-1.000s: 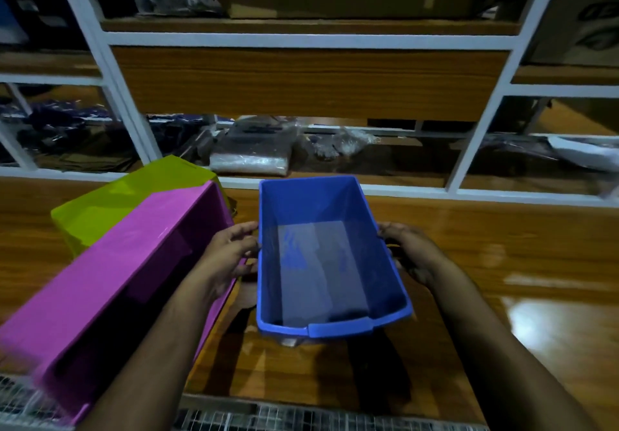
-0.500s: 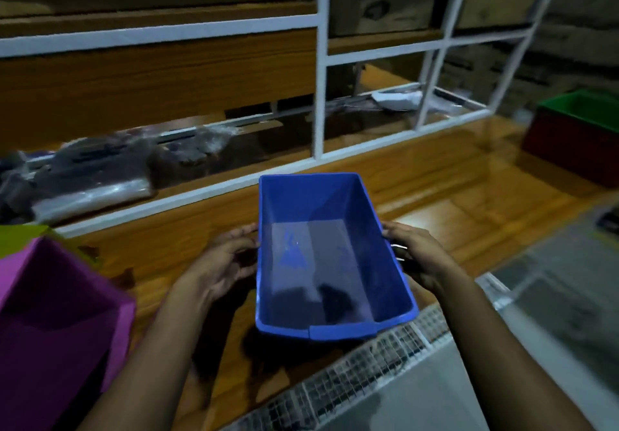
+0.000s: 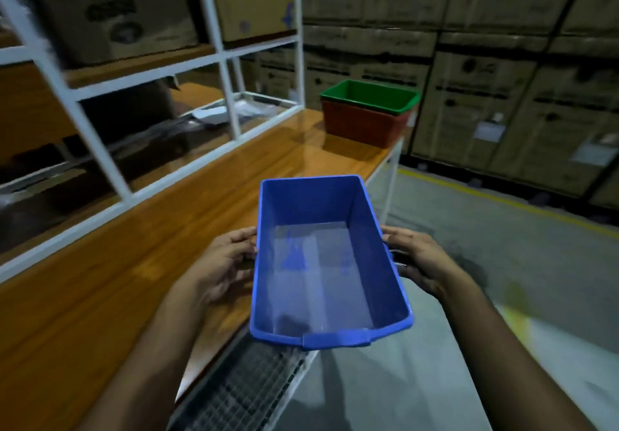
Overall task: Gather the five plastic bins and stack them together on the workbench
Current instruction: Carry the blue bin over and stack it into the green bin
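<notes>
- The left hand point(image 3: 222, 264) holds the left long wall of the blue bin point(image 3: 326, 259); its fingers point(image 3: 239, 234) curl against the outside of the wall just under the rim.
- The right hand point(image 3: 420, 259) grips the right long wall opposite; the thumb lies near the rim and the other fingers point(image 3: 400, 261) wrap under and around the side, so the bin is clamped between the two hands.
- The blue bin is held in the air, open side up, with one short end toward the person and the other pointing away. It carries nothing inside; its floor shows pale scuffed patches.
- The near part of the bin hangs past the front edge of the counter point(image 3: 100, 296), over a metal grille point(image 3: 248, 390) and the grey floor point(image 3: 502, 347).
- Well beyond the bin, at the far end of the counter, a green bin point(image 3: 370, 99) sits nested inside a red bin point(image 3: 363, 125); both stand upright and well apart from the hands.
- A white shelf frame point(image 3: 221, 58) runs along the back of the counter on the left, with a cardboard box point(image 3: 253, 5) on an upper shelf.
- Stacked cardboard cartons point(image 3: 485, 62) fill the background on the right, and a yellow line point(image 3: 502, 197) runs along the floor before them.
</notes>
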A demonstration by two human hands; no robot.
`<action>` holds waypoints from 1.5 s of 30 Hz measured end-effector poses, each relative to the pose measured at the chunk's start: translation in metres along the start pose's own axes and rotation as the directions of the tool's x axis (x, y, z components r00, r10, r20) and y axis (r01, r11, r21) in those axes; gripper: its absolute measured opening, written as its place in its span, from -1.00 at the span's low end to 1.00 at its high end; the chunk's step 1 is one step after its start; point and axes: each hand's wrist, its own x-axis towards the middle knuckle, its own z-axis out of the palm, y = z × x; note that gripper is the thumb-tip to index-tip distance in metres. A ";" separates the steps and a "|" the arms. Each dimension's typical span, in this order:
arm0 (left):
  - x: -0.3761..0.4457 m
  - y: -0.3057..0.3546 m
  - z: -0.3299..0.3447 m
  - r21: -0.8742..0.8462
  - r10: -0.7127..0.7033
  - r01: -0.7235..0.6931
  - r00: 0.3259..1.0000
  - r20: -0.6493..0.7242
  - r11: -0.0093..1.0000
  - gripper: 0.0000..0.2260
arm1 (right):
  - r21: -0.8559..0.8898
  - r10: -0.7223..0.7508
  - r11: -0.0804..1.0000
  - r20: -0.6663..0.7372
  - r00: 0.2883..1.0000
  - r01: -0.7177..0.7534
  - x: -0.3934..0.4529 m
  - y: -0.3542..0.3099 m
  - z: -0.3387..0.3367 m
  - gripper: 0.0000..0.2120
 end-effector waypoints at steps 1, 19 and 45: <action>0.010 -0.001 0.022 0.013 -0.008 0.007 1.000 0.030 1.000 -0.65 | 0.007 -0.007 1.000 -0.026 1.000 0.007 -0.003 0.000 -0.022 -0.74; 0.194 -0.008 0.345 0.153 -0.093 0.027 0.894 0.439 0.988 -0.69 | 0.161 -0.039 0.978 -0.480 0.876 0.132 -0.011 -0.022 -0.314 -0.79; 0.499 0.133 0.628 0.065 0.075 -0.101 0.944 0.321 0.993 -0.62 | 0.099 -0.163 0.973 -0.352 0.922 0.210 0.297 -0.242 -0.622 -0.76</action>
